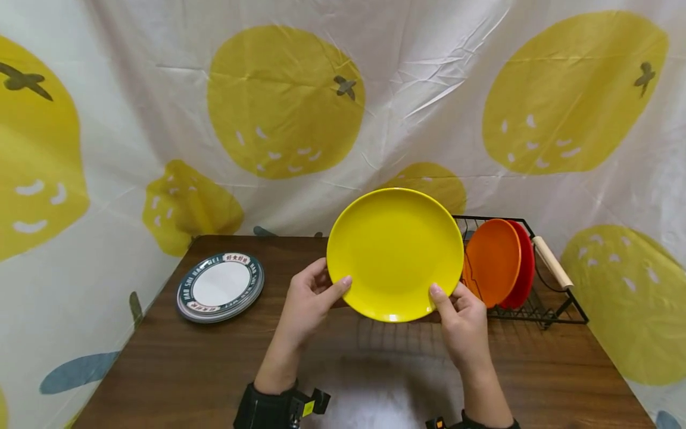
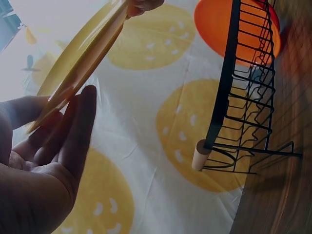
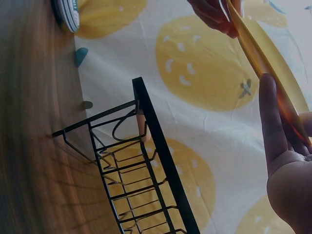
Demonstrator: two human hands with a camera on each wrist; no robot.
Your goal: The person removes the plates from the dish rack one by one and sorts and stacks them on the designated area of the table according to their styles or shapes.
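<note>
Both hands hold up a yellow plate [image 1: 395,253] in front of the body, its face tilted toward the head camera. The left hand [image 1: 306,304] pinches its lower left rim, thumb on the face and fingers behind. At the lower right rim the right hand [image 1: 465,325] pinches it the same way. In the left wrist view the plate [image 2: 78,68] appears edge-on between thumb and fingers of the left hand [image 2: 44,156]. The right wrist view shows the right hand [image 3: 287,161] with fingers against the plate's underside.
A black wire dish rack [image 1: 563,313] with wooden handles stands at the right, holding an orange plate [image 1: 493,262] and a red plate [image 1: 527,265] upright. Patterned white plates [image 1: 221,286] lie stacked at the left of the brown table [image 1: 225,357]. A lemon-print cloth [image 1: 429,89] hangs behind.
</note>
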